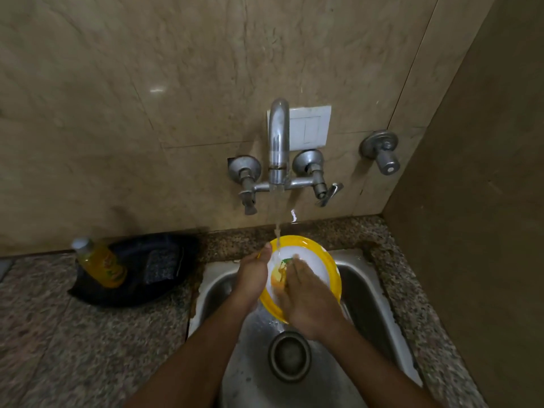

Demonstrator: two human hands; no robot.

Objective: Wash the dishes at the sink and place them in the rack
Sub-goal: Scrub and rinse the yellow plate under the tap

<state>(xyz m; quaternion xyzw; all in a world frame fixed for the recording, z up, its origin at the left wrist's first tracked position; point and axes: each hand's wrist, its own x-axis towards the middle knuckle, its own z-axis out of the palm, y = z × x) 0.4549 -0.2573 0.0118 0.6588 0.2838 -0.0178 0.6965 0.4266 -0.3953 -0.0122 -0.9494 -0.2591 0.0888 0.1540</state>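
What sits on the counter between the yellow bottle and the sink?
In the head view, a dark tray holding a scrub pad lies between the bottle and the sink; then bare granite.

Showing in view: one plate (pixel 321 260), yellow-rimmed; two hands, left hand (pixel 253 275) and right hand (pixel 306 301); one sink (pixel 365 278); one spout (pixel 279 142); three wall valves (pixel 245 172); one yellow bottle (pixel 101 263); one black tray (pixel 153 269); one switch plate (pixel 309 128).

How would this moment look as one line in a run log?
phase: rinsing | left hand: holds yellow-rimmed plate by its edge | right hand: rubs plate face | tap: running | sink: below plate
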